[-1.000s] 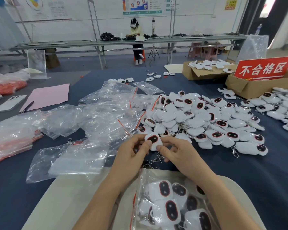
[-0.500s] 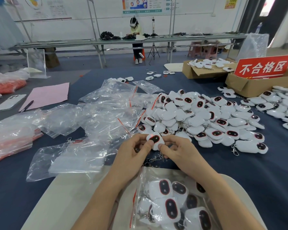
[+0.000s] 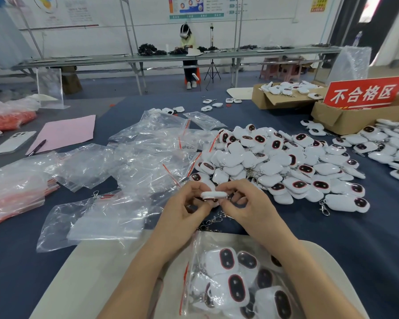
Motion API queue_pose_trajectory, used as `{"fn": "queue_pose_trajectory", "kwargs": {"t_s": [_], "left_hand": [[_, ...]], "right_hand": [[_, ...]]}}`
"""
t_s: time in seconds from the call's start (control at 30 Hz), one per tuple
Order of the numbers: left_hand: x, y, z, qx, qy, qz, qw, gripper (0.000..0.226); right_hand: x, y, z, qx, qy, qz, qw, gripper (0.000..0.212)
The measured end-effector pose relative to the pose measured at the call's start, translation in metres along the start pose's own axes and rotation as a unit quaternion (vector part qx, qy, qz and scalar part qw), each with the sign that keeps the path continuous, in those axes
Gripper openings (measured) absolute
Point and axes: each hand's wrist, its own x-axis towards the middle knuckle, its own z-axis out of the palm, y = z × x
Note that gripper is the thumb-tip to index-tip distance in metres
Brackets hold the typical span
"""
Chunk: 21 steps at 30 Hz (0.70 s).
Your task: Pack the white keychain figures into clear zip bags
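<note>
Grip: left hand (image 3: pixel 184 211), right hand (image 3: pixel 248 209), fingers curled round figure (image 3: pixel 213 194)

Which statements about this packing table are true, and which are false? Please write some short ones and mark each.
1. The left hand and the right hand together hold one figure. True.
2. The bag nearest the person is empty. False: it holds several figures.
3. The sign is red with white characters. True.
4. The phone lies on the pile. False: it lies at the far left, beside the pink paper and apart from the pile.
</note>
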Motion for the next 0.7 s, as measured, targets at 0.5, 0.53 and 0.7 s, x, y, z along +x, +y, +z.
{"fn": "queue_pose_trajectory", "kwargs": {"t_s": [0.5,0.53,0.7], "left_hand": [[-0.001,0.0005,0.0004,-0.012,0.039,-0.027,0.999,0.025],[-0.002,0.0005,0.0002,-0.01,0.042,-0.027,0.999,0.029],[0.0004,0.0034,0.0005,0.018,0.049,-0.044,0.998,0.026]], "right_hand": [[0.002,0.0043,-0.001,0.061,-0.019,0.032,0.997,0.026],[0.0017,0.0052,-0.0012,0.077,-0.023,0.038,0.996,0.026],[0.0008,0.0061,-0.0029,0.091,-0.02,0.045,0.995,0.029]]}}
